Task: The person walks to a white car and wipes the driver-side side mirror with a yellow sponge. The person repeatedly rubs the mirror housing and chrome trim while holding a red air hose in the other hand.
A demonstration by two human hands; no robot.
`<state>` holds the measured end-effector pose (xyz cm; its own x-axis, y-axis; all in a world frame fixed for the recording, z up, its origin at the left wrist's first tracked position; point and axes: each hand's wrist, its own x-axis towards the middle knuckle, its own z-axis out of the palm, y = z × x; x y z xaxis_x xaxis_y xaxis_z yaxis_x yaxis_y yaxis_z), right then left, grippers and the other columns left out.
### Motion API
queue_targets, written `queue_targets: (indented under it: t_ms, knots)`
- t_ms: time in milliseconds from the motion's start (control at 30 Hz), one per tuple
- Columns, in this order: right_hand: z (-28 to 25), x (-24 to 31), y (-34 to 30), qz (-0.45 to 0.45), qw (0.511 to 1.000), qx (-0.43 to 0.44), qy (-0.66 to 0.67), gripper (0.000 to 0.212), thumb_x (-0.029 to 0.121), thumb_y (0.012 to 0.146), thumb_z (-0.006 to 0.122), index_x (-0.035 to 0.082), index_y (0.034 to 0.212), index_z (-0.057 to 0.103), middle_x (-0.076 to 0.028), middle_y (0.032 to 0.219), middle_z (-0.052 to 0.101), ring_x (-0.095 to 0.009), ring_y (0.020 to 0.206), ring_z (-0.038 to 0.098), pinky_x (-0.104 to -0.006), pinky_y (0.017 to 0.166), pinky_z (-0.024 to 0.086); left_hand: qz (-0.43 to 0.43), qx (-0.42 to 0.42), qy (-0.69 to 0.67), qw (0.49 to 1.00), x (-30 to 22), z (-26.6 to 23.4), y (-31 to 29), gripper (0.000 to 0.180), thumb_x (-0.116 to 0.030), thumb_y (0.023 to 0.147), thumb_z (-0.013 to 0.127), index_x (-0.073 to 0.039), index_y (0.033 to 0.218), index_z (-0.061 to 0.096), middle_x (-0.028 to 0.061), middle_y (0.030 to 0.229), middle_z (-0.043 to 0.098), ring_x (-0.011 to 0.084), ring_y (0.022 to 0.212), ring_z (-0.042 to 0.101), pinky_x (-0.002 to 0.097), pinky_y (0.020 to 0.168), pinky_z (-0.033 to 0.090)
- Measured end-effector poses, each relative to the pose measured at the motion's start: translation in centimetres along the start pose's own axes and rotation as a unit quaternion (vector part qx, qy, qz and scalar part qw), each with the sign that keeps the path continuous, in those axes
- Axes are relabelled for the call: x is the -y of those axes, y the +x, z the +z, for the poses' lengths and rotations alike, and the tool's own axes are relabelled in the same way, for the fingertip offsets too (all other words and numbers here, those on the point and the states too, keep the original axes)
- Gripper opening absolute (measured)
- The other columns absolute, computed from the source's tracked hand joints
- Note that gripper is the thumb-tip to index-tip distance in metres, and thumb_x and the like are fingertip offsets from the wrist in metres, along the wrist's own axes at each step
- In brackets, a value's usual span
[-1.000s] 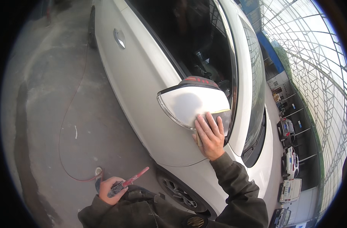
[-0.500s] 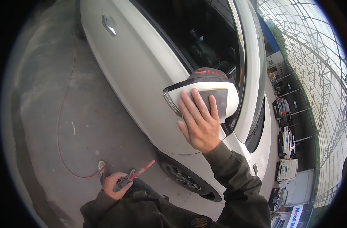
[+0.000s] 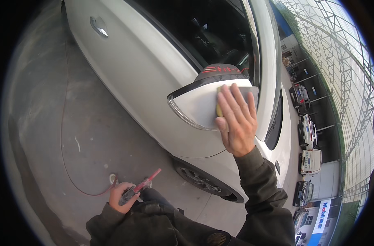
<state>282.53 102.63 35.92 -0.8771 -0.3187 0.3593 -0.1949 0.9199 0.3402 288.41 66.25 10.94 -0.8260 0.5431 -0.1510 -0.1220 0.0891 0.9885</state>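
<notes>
Left hand closed round a red-tipped air gun, apart from the car, presumably out of the way. Mirror on the car's door: white, greyish and matt in part, clear strip along its left edge. Right hand open, laid flat over a grey sheet on the mirror, likely to follow its curve.

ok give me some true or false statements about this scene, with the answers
1. The right hand lies over a grey sheet on the white mirror cover. True.
2. The left hand is empty. False: it grips a tool with a red tip.
3. A thin hose runs along the floor. True.
4. The door handle is under the right hand. False: it lies well apart, at the picture's upper left.
</notes>
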Motion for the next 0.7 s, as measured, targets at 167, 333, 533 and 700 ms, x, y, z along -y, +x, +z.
queue_targets:
  t_ms: [167,333,533,700]
  knots:
    - [1.3,3.9,0.5,0.018,1.000,-0.009,-0.010,0.065,0.029,0.091,0.076,0.001,0.148,0.064,-0.014,0.160,0.057,-0.034,0.155,0.047,-0.0530,0.131,0.026,-0.013,0.033,0.017,0.999,-0.2,0.1,1.4,0.021,-0.006,0.087,0.082,0.001,0.103,0.072,0.0124,0.092,0.072,0.0238,0.085,0.071,0.0355,0.079,0.054]
    - [1.0,1.4,0.2,-0.019,0.999,-0.007,0.031,0.059,0.030,0.095,0.072,0.003,0.147,0.065,-0.012,0.159,0.059,-0.032,0.155,0.047,-0.0541,0.131,0.024,0.004,0.039,0.015,0.999,-1.6,-0.1,1.8,0.020,-0.007,0.087,0.082,0.002,0.102,0.072,0.0122,0.090,0.071,0.0232,0.082,0.069,0.0354,0.077,0.054]
    - [2.1,5.5,1.5,0.034,0.998,-0.048,0.012,0.062,0.027,0.087,0.081,0.003,0.143,0.068,-0.010,0.158,0.060,-0.029,0.153,0.050,-0.0529,0.130,0.028,-0.009,0.027,0.033,0.999,-1.0,-0.3,1.0,0.020,-0.007,0.088,0.081,0.003,0.103,0.072,0.0126,0.090,0.071,0.0230,0.081,0.068,0.0350,0.077,0.053]
    - [2.4,-0.6,-2.6,0.162,0.977,-0.115,0.074,0.051,0.014,0.102,0.063,0.001,0.151,0.062,-0.016,0.161,0.057,-0.036,0.155,0.047,-0.0560,0.127,0.030,-0.011,0.000,0.029,1.000,-1.1,-1.3,-0.2,0.020,-0.008,0.088,0.082,0.002,0.102,0.072,0.0120,0.088,0.071,0.0227,0.080,0.068,0.0354,0.077,0.053]
